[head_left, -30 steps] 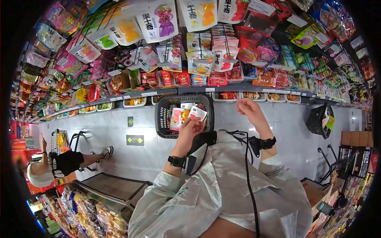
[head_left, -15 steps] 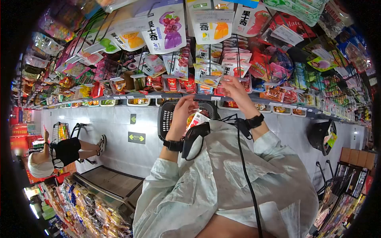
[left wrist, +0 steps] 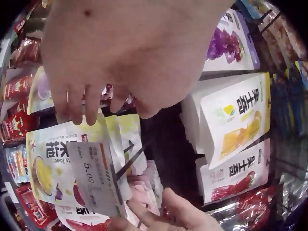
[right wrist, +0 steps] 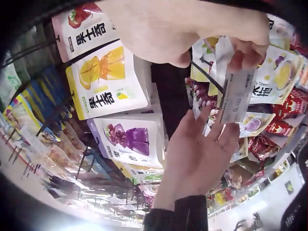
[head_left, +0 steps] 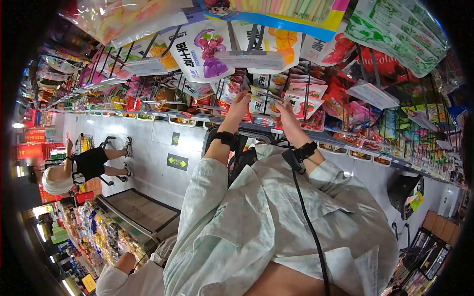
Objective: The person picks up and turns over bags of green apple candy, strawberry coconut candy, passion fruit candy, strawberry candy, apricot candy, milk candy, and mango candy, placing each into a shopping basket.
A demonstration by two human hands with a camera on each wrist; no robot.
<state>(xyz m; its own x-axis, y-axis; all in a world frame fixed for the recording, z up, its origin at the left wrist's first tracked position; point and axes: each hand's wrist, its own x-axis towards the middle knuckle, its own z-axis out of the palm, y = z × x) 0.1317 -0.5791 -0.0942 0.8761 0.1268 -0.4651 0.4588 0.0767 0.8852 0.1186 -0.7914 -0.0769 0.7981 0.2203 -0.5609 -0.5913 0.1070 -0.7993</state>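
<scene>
Small mango-pictured pouches hang on a rack hook behind a price tag. My left hand is at their left side, its fingers extended and slightly spread; in the right wrist view, that hand has its fingertips beside the tag's lower end. Opposite, my right hand reaches in from the right. Its bent fingertips overlap the tag in the right wrist view, and whether they touch it is unclear. In the left wrist view, its thumb and fingers stand apart. I see nothing held in either hand.
Larger fruit-pictured pouches hang above the hands. A dark basket is on the floor below, partly hidden by my arms. Trays line the lower shelf. Another person stands at the left beside a cart.
Both hands have moved up from around the basket to the hanging pouches, the right arriving first. The view has come closer to the rack, and my arms now cover more of the basket.
</scene>
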